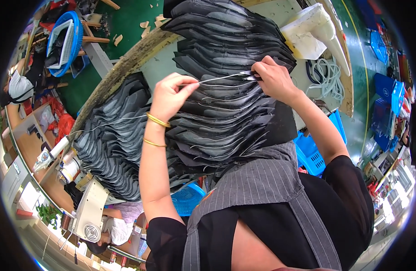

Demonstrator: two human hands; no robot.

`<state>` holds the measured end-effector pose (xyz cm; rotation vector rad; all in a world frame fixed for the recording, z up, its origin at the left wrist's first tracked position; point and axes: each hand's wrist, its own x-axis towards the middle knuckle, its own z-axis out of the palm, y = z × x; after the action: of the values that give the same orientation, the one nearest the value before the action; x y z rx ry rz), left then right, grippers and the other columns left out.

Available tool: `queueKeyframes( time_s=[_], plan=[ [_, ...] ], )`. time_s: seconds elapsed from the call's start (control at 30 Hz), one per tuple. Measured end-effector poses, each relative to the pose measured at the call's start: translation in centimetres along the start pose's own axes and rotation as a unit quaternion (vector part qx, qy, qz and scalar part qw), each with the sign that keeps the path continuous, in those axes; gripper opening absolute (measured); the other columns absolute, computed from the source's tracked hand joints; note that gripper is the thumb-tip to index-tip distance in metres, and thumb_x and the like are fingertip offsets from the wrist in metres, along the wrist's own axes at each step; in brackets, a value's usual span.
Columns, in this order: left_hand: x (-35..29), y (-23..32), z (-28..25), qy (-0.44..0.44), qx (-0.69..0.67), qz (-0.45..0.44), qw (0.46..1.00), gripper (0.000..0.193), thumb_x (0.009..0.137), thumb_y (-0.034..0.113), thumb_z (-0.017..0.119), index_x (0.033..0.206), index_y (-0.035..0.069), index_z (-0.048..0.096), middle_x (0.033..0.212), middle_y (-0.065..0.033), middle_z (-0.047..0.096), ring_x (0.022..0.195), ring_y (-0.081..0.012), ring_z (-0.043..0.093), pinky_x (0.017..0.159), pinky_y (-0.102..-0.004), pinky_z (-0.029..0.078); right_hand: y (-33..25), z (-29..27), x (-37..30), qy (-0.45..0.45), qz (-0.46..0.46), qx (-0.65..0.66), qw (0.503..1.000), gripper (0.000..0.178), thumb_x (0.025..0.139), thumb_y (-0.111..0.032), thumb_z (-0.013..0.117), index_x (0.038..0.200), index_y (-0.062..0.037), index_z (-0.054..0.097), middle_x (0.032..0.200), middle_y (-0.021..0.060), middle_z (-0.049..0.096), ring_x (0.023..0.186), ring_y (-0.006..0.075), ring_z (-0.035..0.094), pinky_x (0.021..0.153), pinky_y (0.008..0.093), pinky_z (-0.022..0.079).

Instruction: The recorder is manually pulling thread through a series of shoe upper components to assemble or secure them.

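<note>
A thin white cord [221, 77] is stretched between my hands above a long row of overlapping black sheet pieces [221, 106]. My left hand [171, 94] pinches the cord between thumb and fingertips. At the cord's other end, my right hand [276, 81] is closed around small scissors [250, 76], whose blades point left and meet the cord. Most of the scissors is hidden by the fingers. White strips show along the edges of several nearer pieces. Behind my left wrist, more cord runs left toward a white roll [60, 147].
More stacked black pieces [113, 140] lie on the left, beside the table's worn curved edge [120, 67]. At the far right are a whitish container [309, 29] and coiled pale tubing [327, 81]. Blue baskets [311, 156] stand below the table. Another person [117, 230] is at the lower left.
</note>
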<state>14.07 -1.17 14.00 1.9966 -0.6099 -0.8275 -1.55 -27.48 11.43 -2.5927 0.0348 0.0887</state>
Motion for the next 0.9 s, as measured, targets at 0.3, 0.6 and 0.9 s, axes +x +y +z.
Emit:
queueKeyframes(
  time_s=[0.3, 0.6, 0.9],
  plan=[
    [2.1, -3.4, 1.3, -0.075, 0.060, -0.002, 0.995, 0.012, 0.080, 0.017, 0.073, 0.085, 0.006, 0.074, 0.078, -0.0032, 0.065, 0.071, -0.0150, 0.058, 0.064, -0.0276, 0.045, 0.1, 0.2, -1.4, -0.013, 0.110, 0.045, 0.993, 0.011, 0.072, -0.016, 0.064, 0.079, -0.0076, 0.066, 0.076, 0.0072, 0.066, 0.082, 0.0289, 0.061, 0.068, 0.0416, 0.051],
    [5.3, -4.0, 2.9, -0.006, 0.051, 0.002, 0.999, 0.016, 0.079, 0.021, 0.072, 0.086, 0.006, 0.073, 0.081, -0.0064, 0.067, 0.072, -0.0195, 0.067, 0.066, -0.0307, 0.052, 0.7, 1.7, -1.1, 0.014, 0.204, -0.016, 0.979, 0.014, 0.074, -0.017, 0.066, 0.084, -0.0072, 0.065, 0.078, 0.0122, 0.065, 0.078, 0.0330, 0.062, 0.070, 0.0435, 0.051],
    [5.2, -4.2, 1.8, 0.011, 0.103, -0.086, 0.991, 0.024, 0.079, 0.024, 0.074, 0.088, 0.006, 0.062, 0.079, -0.0059, 0.066, 0.073, -0.0181, 0.065, 0.065, -0.0305, 0.051, -4.2, -0.8, 2.1, 0.114, 0.050, -0.009, 0.992, 0.037, 0.085, -0.036, 0.065, 0.098, -0.0029, 0.054, 0.083, 0.0130, 0.062, 0.078, 0.0309, 0.061, 0.066, 0.0417, 0.049]
  ],
)
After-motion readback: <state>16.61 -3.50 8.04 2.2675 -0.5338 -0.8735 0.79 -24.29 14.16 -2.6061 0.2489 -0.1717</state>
